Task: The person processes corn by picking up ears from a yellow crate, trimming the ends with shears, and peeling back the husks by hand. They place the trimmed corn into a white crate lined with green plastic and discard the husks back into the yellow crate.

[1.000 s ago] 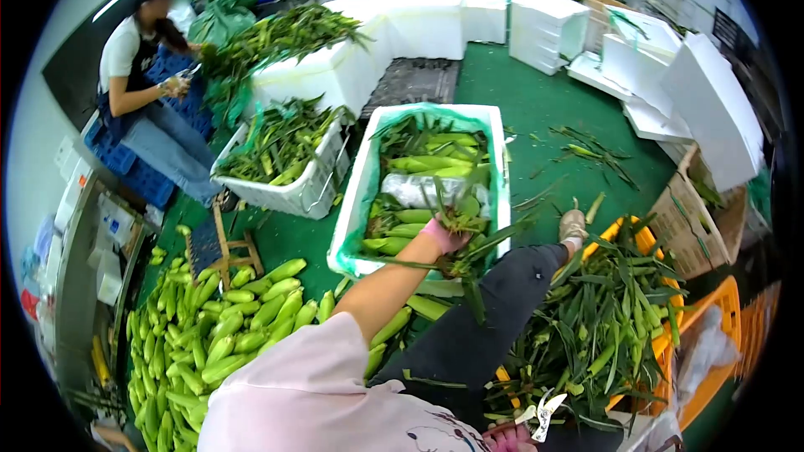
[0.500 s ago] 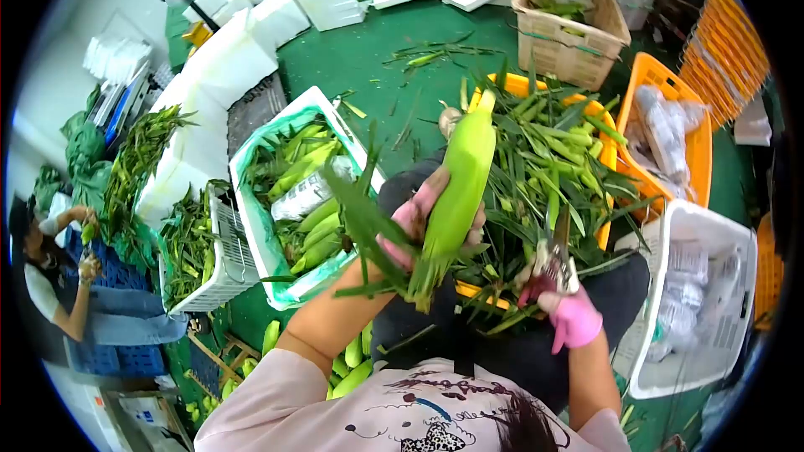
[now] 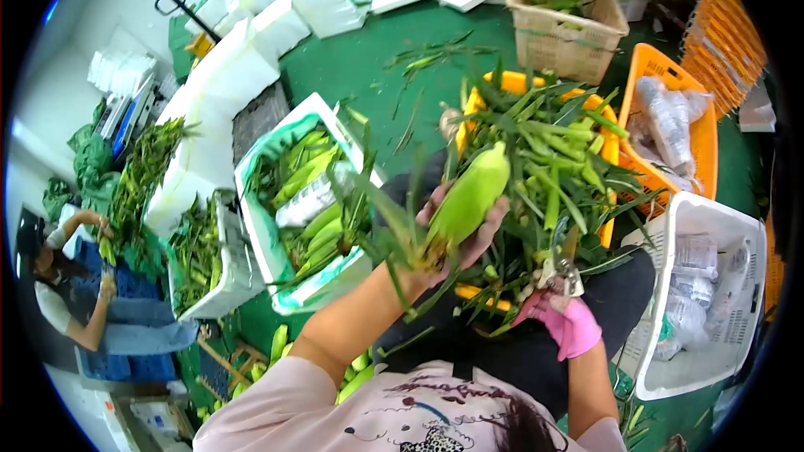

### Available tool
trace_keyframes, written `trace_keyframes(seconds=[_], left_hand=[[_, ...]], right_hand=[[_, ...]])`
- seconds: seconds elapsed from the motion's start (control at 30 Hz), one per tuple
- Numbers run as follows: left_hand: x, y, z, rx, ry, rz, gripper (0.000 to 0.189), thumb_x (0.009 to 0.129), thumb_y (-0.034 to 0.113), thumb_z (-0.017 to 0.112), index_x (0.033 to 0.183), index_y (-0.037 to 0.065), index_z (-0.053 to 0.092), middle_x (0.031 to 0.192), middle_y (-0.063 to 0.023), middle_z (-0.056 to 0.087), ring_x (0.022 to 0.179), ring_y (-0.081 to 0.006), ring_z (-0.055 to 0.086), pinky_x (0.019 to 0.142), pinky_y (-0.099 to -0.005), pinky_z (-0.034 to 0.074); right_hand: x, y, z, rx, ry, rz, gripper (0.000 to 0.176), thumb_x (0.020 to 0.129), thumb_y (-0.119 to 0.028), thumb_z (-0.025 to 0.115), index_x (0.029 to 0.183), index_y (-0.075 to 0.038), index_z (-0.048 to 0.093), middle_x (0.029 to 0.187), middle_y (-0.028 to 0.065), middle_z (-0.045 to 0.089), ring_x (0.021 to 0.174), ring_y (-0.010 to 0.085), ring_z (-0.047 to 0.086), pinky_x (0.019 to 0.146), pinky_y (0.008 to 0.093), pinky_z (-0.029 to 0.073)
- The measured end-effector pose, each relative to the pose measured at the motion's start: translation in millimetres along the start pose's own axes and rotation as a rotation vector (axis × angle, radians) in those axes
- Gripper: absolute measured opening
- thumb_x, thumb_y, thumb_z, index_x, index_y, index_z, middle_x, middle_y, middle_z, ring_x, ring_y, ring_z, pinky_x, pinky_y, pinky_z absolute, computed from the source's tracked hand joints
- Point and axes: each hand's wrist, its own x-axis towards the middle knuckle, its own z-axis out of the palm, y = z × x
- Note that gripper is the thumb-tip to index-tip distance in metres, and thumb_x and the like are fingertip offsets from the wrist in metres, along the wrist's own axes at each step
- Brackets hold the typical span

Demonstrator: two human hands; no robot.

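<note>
My left hand (image 3: 483,237) is wrapped round a green ear of corn (image 3: 471,191) in its husk. The ear tilts, its pale end up and to the right; its leafy end points down toward my left forearm. In a pink glove, my right hand (image 3: 571,324) grips pruning shears (image 3: 566,273), blades pointing up, apart from the ear. Behind both hands, a yellow crate (image 3: 609,151) is heaped with cut green leaves and husk pieces (image 3: 544,159). Some fingers of each hand are hidden.
A white foam box (image 3: 368,180) of corn ears stands left, beside a white crate (image 3: 236,285) of leaves. At right are an orange crate (image 3: 710,151) and a white crate (image 3: 649,381) holding plastic-wrapped bundles. A co-worker (image 3: 79,285) sits far left. Corn ears (image 3: 279,341) lie below my left arm.
The corn ear has tipped, its pale end now lower and farther right. My left hand has turned with it. My right hand and the shears have shifted slightly downward.
</note>
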Motion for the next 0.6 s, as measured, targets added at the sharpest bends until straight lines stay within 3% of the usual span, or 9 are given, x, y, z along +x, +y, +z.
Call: trace_keyframes(seconds=[0.07, 0.13, 0.2, 0.3, 0.43, 0.5, 0.53, 0.57, 0.6], left_hand=[[2.0, -3.0, -2.1, 0.073, 0.159, 0.039, 0.072, 0.087, 0.038, 0.079, 0.145, 0.012, 0.046, 0.122, -0.0157, 0.056, 0.101, -0.0286, 0.064, 0.083, -0.0344, 0.061], [-4.8, -4.0, -47.9, 0.528, -0.170, 0.096, 0.074, 0.081, 0.043, 0.084, 0.142, 0.016, 0.050, 0.116, -0.0146, 0.059, 0.093, -0.0251, 0.062, 0.069, -0.0328, 0.058], [7.2, 22.0, -43.0, 0.449, -0.005, -0.393, 0.075, 0.078, 0.046, 0.085, 0.137, 0.013, 0.052, 0.115, -0.0151, 0.060, 0.089, -0.0229, 0.064, 0.062, -0.0312, 0.056], [82.8, 44.8, -6.9, 0.620, -0.184, -0.511, 0.069, 0.084, 0.044, 0.078, 0.138, 0.012, 0.050, 0.119, -0.0170, 0.059, 0.091, -0.0232, 0.064, 0.067, -0.0342, 0.055], [234.9, 73.6, 135.3, 0.712, -0.173, -0.077, 0.065, 0.094, 0.046, 0.061, 0.147, 0.014, 0.040, 0.134, -0.0208, 0.052, 0.110, -0.0308, 0.060, 0.089, -0.0451, 0.047], [294.1, 87.5, 191.2, 0.651, 0.027, 0.120, 0.063, 0.100, 0.048, 0.053, 0.151, 0.016, 0.035, 0.141, -0.0227, 0.048, 0.119, -0.0346, 0.057, 0.099, -0.0505, 0.044], [312.4, 91.2, 203.7, 0.662, 0.141, 0.161, 0.062, 0.102, 0.048, 0.049, 0.153, 0.016, 0.033, 0.145, -0.0236, 0.046, 0.124, -0.0365, 0.056, 0.105, -0.0532, 0.042], [321.4, 92.5, 206.1, 0.703, 0.222, 0.171, 0.062, 0.105, 0.049, 0.045, 0.155, 0.017, 0.030, 0.149, -0.0246, 0.045, 0.128, -0.0384, 0.055, 0.110, -0.0559, 0.040], [317.0, 95.1, 197.9, 0.792, 0.250, 0.158, 0.056, 0.106, 0.043, 0.045, 0.152, 0.014, 0.032, 0.144, -0.0235, 0.051, 0.124, -0.0424, 0.057, 0.102, -0.0554, 0.049]], right_hand=[[-2.7, 9.0, -3.3, 0.070, -0.014, -0.029, 0.058, 0.079, -0.025, 0.077, 0.128, -0.005, 0.054, 0.112, 0.0140, 0.065, 0.099, 0.0339, 0.068, 0.085, 0.0527, 0.056], [-3.5, 33.5, -26.8, 0.101, 0.025, -0.058, 0.051, 0.080, -0.023, 0.077, 0.123, -0.006, 0.055, 0.110, 0.0171, 0.068, 0.097, 0.0371, 0.068, 0.083, 0.0542, 0.056], [-11.4, 32.4, -26.7, 0.147, 0.032, 0.035, 0.054, 0.079, -0.013, 0.072, 0.129, -0.008, 0.050, 0.113, 0.0125, 0.066, 0.096, 0.0301, 0.068, 0.083, 0.0451, 0.056], [-16.1, 34.8, -37.2, 0.078, 0.063, 0.012, 0.048, 0.086, -0.020, 0.069, 0.128, -0.005, 0.054, 0.118, 0.0180, 0.066, 0.104, 0.0336, 0.066, 0.092, 0.0458, 0.053], [-11.3, 35.3, -38.3, 0.087, 0.066, -0.019, 0.046, 0.090, -0.024, 0.065, 0.128, 0.000, 0.054, 0.111, 0.0203, 0.066, 0.101, 0.0346, 0.066, 0.091, 0.0467, 0.054], [-11.0, 39.1, -42.3, 0.106, 0.075, -0.026, 0.041, 0.093, -0.023, 0.062, 0.123, 0.003, 0.055, 0.110, 0.0209, 0.066, 0.099, 0.0364, 0.066, 0.089, 0.0481, 0.054], [-11.3, 35.8, -45.3, 0.137, 0.041, -0.020, 0.043, 0.093, -0.021, 0.062, 0.127, 0.003, 0.055, 0.115, 0.0216, 0.065, 0.109, 0.0384, 0.063, 0.097, 0.0511, 0.050], [-9.4, 30.3, -39.9, 0.140, 0.111, -0.021, 0.042, 0.089, -0.019, 0.066, 0.126, -0.002, 0.055, 0.119, 0.0183, 0.064, 0.110, 0.0364, 0.063, 0.095, 0.0496, 0.051], [-7.5, 24.6, -25.9, 0.150, 0.179, -0.003, 0.043, 0.085, -0.018, 0.069, 0.125, -0.007, 0.055, 0.122, 0.0151, 0.064, 0.111, 0.0344, 0.063, 0.092, 0.0482, 0.052]])
